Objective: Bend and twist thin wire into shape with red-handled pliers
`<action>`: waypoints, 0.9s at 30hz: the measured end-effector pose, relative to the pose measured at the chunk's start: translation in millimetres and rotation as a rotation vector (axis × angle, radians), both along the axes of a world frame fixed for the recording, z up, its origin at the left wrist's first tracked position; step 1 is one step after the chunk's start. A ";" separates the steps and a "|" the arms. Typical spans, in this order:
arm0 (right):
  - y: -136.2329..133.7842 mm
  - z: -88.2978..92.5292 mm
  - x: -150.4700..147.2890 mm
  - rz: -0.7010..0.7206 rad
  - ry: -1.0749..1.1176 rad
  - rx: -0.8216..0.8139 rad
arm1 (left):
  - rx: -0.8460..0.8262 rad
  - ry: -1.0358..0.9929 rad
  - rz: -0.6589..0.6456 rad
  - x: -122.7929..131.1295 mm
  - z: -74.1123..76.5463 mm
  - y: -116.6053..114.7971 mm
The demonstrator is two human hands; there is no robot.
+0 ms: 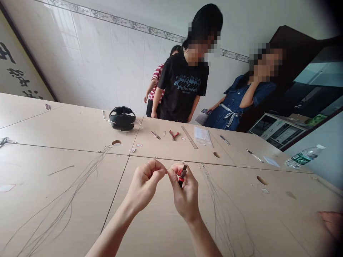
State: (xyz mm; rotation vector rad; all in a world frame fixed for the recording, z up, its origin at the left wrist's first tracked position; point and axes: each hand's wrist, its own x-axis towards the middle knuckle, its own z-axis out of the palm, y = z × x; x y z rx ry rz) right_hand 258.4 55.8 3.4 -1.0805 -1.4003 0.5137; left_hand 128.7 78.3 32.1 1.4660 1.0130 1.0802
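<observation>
Above the table, my left hand [144, 185] is closed in a pinch, its fingertips meeting those of my right hand. Whatever lies between the fingertips is too small to make out. In my right hand [187, 196] is a pair of small pliers [182, 174] with red and black handles, jaws pointing up, while thumb and forefinger also pinch. To the right of that hand lies a bundle of thin grey cords [214, 192]. Another bundle of thin cords [88, 171] stretches across the table on the left.
Farther back lie red-handled pliers [174, 135], thread snips [155, 135], a metal ruler [189, 137], plastic bags [203, 136] and pens [254, 155]. A black headset [122, 118] sits behind on the left. A water bottle [305, 157] is at right. Several people stand beyond the table [150, 228].
</observation>
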 end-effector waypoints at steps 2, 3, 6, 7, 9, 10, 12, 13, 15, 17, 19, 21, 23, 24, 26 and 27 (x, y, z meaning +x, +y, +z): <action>-0.3 -0.5 -0.5 0.006 0.001 0.001 | -0.044 -0.018 0.005 0.5 2.2 -0.5; -0.5 -0.7 -0.8 0.008 0.000 -0.002 | -0.055 -0.026 0.008 0.7 3.1 -0.7; -1.0 -1.2 -1.3 0.003 -0.006 -0.005 | -0.064 -0.046 0.011 1.2 3.7 -0.7; -1.1 -1.3 -1.3 -0.001 -0.008 -0.002 | -0.065 -0.052 0.008 1.4 3.1 -0.5; -1.0 -1.6 -0.8 -0.013 -0.010 0.004 | -0.062 -0.063 0.008 1.8 1.2 -0.2; -1.0 -1.7 -0.3 -0.016 -0.009 0.004 | -0.057 -0.069 0.008 1.9 0.3 -0.1; -1.0 -1.8 1.1 -0.009 0.000 -0.016 | -0.041 -0.085 0.012 1.6 -1.1 -0.1; -1.1 -1.7 1.8 0.004 0.007 -0.037 | -0.035 -0.094 0.013 1.3 -1.4 -0.2; -0.9 -1.0 3.0 0.048 0.025 -0.090 | -0.033 -0.109 0.016 -0.1 -1.3 -0.2; 0.3 0.3 3.8 0.103 0.067 -0.128 | -0.032 -0.115 0.024 -2.2 -1.0 0.3; 3.1 2.1 4.9 0.166 0.205 -0.165 | -0.030 -0.110 0.040 -5.0 -1.0 1.4; 7.6 3.6 8.0 0.229 0.504 -0.276 | -0.035 -0.094 0.065 -8.1 -1.3 3.0; 12.2 4.6 13.4 0.315 0.868 -0.465 | -0.045 -0.079 0.095 -11.1 -1.6 5.2; 14.1 4.9 16.5 0.374 1.022 -0.559 | -0.046 -0.073 0.107 -12.5 -1.7 6.4; 16.1 5.0 21.2 0.512 1.202 -0.681 | -0.034 -0.069 0.129 -14.8 -2.0 8.8; 16.2 4.9 22.1 0.577 1.234 -0.709 | -0.023 -0.067 0.138 -15.8 -2.3 10.0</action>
